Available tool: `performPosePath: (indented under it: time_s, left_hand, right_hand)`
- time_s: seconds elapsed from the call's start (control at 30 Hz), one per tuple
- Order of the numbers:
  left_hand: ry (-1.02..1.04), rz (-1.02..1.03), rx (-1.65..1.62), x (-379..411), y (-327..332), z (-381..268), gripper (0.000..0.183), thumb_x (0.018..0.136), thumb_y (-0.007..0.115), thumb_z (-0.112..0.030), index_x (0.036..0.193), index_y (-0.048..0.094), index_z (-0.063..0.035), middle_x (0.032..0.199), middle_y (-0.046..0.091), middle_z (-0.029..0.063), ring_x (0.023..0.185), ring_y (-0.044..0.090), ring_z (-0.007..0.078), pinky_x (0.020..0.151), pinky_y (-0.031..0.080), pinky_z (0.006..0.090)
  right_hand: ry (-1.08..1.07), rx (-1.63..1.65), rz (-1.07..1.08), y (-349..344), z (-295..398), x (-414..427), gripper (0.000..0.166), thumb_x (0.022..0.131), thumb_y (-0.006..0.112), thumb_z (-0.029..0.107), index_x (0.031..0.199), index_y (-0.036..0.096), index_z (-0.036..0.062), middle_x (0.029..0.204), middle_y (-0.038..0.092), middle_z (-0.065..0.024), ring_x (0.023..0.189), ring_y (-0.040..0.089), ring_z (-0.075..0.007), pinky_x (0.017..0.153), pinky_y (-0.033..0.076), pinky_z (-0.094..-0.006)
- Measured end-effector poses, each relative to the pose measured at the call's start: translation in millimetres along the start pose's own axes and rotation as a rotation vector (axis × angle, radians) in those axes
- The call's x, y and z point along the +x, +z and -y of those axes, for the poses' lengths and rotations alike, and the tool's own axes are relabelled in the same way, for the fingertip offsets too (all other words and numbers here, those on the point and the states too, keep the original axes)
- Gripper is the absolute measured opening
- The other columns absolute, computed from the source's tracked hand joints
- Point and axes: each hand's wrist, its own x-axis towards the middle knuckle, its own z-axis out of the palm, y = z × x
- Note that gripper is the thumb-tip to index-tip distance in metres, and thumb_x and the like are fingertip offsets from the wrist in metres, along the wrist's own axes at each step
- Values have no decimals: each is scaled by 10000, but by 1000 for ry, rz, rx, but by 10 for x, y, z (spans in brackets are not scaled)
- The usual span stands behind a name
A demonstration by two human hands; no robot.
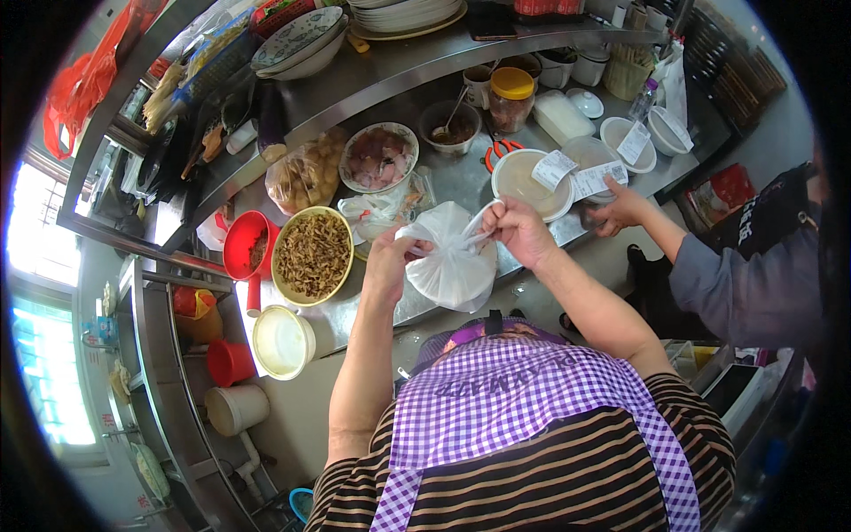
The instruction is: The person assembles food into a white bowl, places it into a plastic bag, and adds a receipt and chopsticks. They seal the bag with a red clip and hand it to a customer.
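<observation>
A white plastic carrier bag (447, 266) is drawn tight around a round container, its top gathered at the middle. My left hand (392, 259) grips one handle loop at the left. The other loop is pulled out to the right by my right hand (522, 229). The bag is at the front edge of the steel counter; the container inside shows only as a pale round shape. Just right of my right hand stands a lidded round tub (532, 186) with a printed slip on it. Left of the bag is a bowl of brown shredded food (314, 256).
A co-worker's hand (621, 206) touches another slip-topped tub (592, 159) at the right. A red dipper (246, 249) and a pale tub (284, 342) stand at the left. Behind are a bowl of raw meat (379, 158), orange-handled scissors (502, 151) and an overhead steel shelf (399, 70).
</observation>
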Motion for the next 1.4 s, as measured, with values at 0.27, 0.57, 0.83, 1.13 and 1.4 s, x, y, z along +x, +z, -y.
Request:
performPosePath:
  time_s: [0.27,0.57,0.83,1.13,1.4]
  left_hand:
    - [-87,17,116,51,230,84,185,843,493,-56,935,621,40,881,680,118,827,632,160,809,477,278]
    - [-170,-207,-670,6,-95,288,212,880,592,-136,688,507,-108,559,298,-50,537,345,104,526,322,274]
    - [-149,-478,-433,231,-456,783,389,830,681,-59,620,369,-162,544,313,-55,426,296,63,392,192,233]
    - [-111,-417,-292,322,-575,744,380,839,678,-98,633,367,-168,551,332,-61,428,290,58,401,199,230]
    - [23,-402,-241,304,-541,372,335,850,695,-132,659,419,-153,557,400,-57,439,334,60,416,233,236]
  right_hand:
    - [-75,645,-249,-683,-685,23,114,632,510,-5,722,503,66,724,509,-55,725,528,-236,825,480,-445]
    - [-39,822,-223,-121,-125,-148,76,731,563,143,715,529,77,704,507,-18,523,403,-119,587,346,-300]
    - [32,782,-354,-362,-86,-216,150,749,581,128,659,465,96,649,467,-26,455,329,-114,525,296,-290]
    - [24,704,-314,-384,8,-268,183,794,566,153,656,460,93,619,458,-28,454,330,-115,525,304,-301]
    - [-1,702,-234,-360,85,-150,194,804,593,160,662,479,93,631,490,-29,452,342,-112,549,323,-302]
